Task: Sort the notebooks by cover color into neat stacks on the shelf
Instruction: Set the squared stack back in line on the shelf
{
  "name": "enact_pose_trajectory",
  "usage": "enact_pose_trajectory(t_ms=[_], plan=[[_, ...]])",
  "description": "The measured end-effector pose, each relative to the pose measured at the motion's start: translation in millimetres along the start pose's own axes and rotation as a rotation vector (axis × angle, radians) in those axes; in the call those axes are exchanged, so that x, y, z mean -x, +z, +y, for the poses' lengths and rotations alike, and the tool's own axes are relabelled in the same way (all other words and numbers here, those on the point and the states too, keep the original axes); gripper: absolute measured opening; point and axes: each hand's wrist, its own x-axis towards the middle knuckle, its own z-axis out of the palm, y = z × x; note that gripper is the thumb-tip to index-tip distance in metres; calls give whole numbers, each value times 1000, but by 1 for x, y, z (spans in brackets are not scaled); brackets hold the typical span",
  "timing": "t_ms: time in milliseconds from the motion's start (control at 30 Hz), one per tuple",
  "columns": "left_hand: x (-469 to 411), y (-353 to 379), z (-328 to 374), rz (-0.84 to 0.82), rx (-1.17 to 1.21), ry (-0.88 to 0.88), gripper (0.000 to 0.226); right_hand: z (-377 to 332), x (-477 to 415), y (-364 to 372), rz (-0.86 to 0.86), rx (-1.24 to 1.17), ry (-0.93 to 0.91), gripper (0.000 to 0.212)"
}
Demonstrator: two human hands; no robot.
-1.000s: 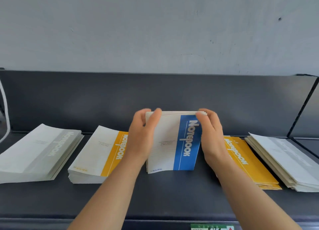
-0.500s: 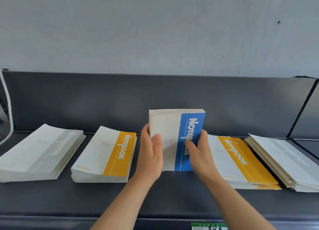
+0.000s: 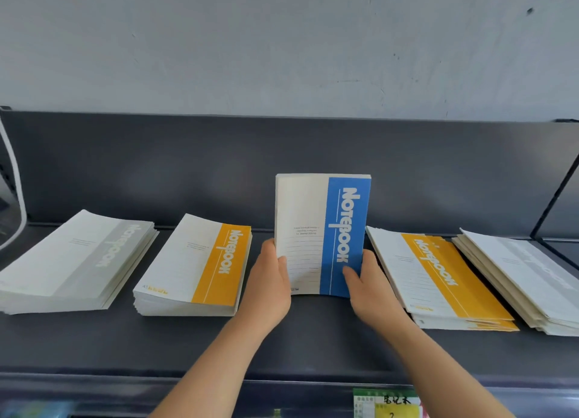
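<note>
Blue-and-white paper notebooks [image 3: 322, 232], a bundle stood upright on the dark grey shelf [image 3: 313, 339] between two orange-banded stacks. To square it well, tap the lower edge level, then lay it flat. Left hand [image 3: 269, 284] and right hand [image 3: 368, 287] clamp its lower sides, fingers curled.

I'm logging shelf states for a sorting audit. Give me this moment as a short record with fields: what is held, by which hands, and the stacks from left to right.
held item: blue notebooks, a bundle stood upright on the shelf
left hand: grips the bundle's lower left edge
right hand: grips its lower right edge
stack 1, far left: grey stack, lying flat
stack 2: left yellow stack, flat
stack 3, right of the bundle: right yellow stack, flat, edges uneven
stack 4, far right: pale stack, fanned out
</note>
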Motion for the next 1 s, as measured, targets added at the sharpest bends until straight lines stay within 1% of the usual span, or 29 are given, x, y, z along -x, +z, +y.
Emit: enact_pose_trajectory(t_ms=[100, 233, 400, 500, 600, 667, 767, 867, 933, 1000], plan=[[-11, 0, -8, 7, -20, -30, 27, 1, -8, -5, -14, 96, 23, 13], [-13, 2, -17, -25, -68, -61, 24, 10, -12, -5, -66, 223, 89, 14], [-16, 9, -21, -49, -172, -127, 20, 15, -17, 1, -52, 382, 109, 20], [-18, 13, -22, -78, -250, -183, 22, 16, -17, 7, -73, 463, 139, 18], [-20, 17, -23, -90, -310, -191, 26, 14, -15, 11, -73, 549, 158, 16], [-20, 19, -24, -72, -352, -174, 26, 12, -13, 12, -81, 576, 174, 17], [-19, 20, -24, -55, -407, -150, 27, 9, -11, 12, -103, 645, 145, 22], [-17, 19, -21, -42, -452, -110, 28, 8, -6, 10, -39, 706, 70, 29], [-14, 14, -18, -8, -492, -27, 29, 9, -2, 9, -5, 710, -7, 32], [-11, 7, -12, 30, -563, 107, 31, 7, 2, 7, 27, 666, -75, 30]])
